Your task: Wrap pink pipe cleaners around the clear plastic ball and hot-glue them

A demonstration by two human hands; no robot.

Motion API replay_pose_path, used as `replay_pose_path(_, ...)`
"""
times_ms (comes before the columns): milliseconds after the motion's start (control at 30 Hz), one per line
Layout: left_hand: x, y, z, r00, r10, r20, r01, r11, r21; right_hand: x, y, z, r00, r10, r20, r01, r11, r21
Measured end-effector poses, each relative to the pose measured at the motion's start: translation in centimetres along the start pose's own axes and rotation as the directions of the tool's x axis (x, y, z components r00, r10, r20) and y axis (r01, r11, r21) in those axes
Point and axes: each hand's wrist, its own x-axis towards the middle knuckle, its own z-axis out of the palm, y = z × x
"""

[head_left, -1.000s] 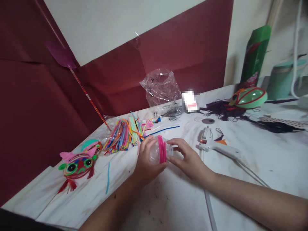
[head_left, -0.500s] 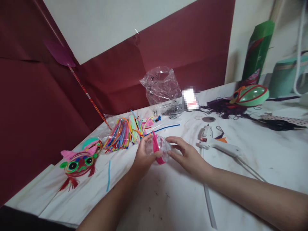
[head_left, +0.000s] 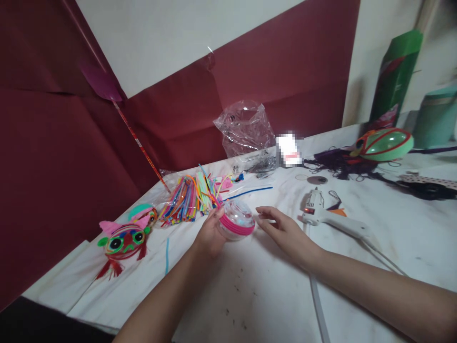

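Observation:
My left hand [head_left: 211, 233] is closed on a clear plastic ball [head_left: 237, 212] with bright pink pipe cleaners wound around its middle. One pink end [head_left: 215, 200] sticks up near my left thumb. To the right of the ball, my right hand [head_left: 278, 226] hovers apart from it, fingers spread and holding nothing. A bundle of multicoloured pipe cleaners [head_left: 182, 200] lies on its plastic wrapping behind my left hand. Right of my right hand lies a white hot glue gun [head_left: 332, 221] with its cord running toward the front.
A decorated animal-face ornament [head_left: 124, 240] sits at left, beside a light blue pipe cleaner [head_left: 167, 257]. Farther back are a clear plastic bag [head_left: 246, 128] and a blurred bright object [head_left: 289, 150]. At right lies a green balloon-like ornament [head_left: 389, 145] with dark tassels [head_left: 339, 159].
The ball has been turned, so its pink band now runs across it rather than upright. My right hand has let go and moved slightly right. The view has shifted a little left.

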Motion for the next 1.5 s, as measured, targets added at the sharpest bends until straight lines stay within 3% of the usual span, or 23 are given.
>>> replay_pose_path(333, 0.0, 0.1, 0.1, 0.995, -0.056, 0.084, 0.051, 0.997, 0.057, 0.5, 1.1, 0.0, 1.000, 0.019, -0.009, -0.019, 0.999, 0.027)
replay_pose_path(400, 0.2, -0.3, -0.1, 0.999, 0.031, 0.036, -0.035, 0.992, 0.122, 0.4, 0.9, -0.1, 1.000, 0.015, -0.010, -0.015, 1.000, 0.023)
replay_pose_path(467, 0.2, -0.8, -0.4, 0.977, 0.213, -0.034, -0.194, 0.937, 0.291, 0.2, 0.4, -0.1, 1.000, 0.010, -0.009, -0.010, 1.000, 0.017)
replay_pose_path(533, 0.1, -1.2, -0.6, 0.915, 0.404, -0.011, -0.331, 0.764, 0.553, -0.1, -0.1, -0.1, 1.000, 0.002, -0.011, -0.002, 1.000, 0.008)
replay_pose_path(633, -0.4, -1.6, -0.7, 0.798, 0.569, 0.199, -0.454, 0.351, 0.819, -0.5, -0.4, 0.2, 0.999, -0.030, -0.013, 0.030, 0.999, -0.017)
replay_pose_path(700, -0.7, -1.8, -0.7, 0.725, 0.596, 0.347, -0.493, 0.097, 0.864, -0.6, -0.3, 0.4, 0.997, -0.079, -0.004, 0.079, 0.997, -0.026)
replay_pose_path(767, -0.8, -2.0, -0.7, 0.678, 0.573, 0.461, -0.504, -0.093, 0.858, -0.7, 0.1, 0.5, 0.991, -0.131, 0.007, 0.131, 0.991, -0.019)
replay_pose_path(867, -0.8, -2.3, -0.9, 0.639, 0.512, 0.575, -0.530, -0.248, 0.811, -0.5, 0.8, 0.6, 0.985, -0.174, 0.013, 0.174, 0.985, -0.006)
replay_pose_path(1167, -1.2, -2.6, -0.5, 0.578, 0.468, 0.668, -0.622, -0.278, 0.732, 0.0, 1.8, 0.6, 0.996, -0.086, 0.023, 0.085, 0.996, 0.031)
replay_pose_path(1400, -1.1, -2.6, -0.6, 0.588, 0.510, 0.628, -0.625, -0.206, 0.753, 0.0, 2.0, 1.0, 0.997, -0.076, 0.014, 0.075, 0.996, 0.050)
replay_pose_path(1500, -1.0, -2.6, -0.7, 0.628, 0.514, 0.584, -0.597, -0.162, 0.785, 0.0, 1.9, 1.0, 0.997, -0.071, 0.022, 0.069, 0.996, 0.063)
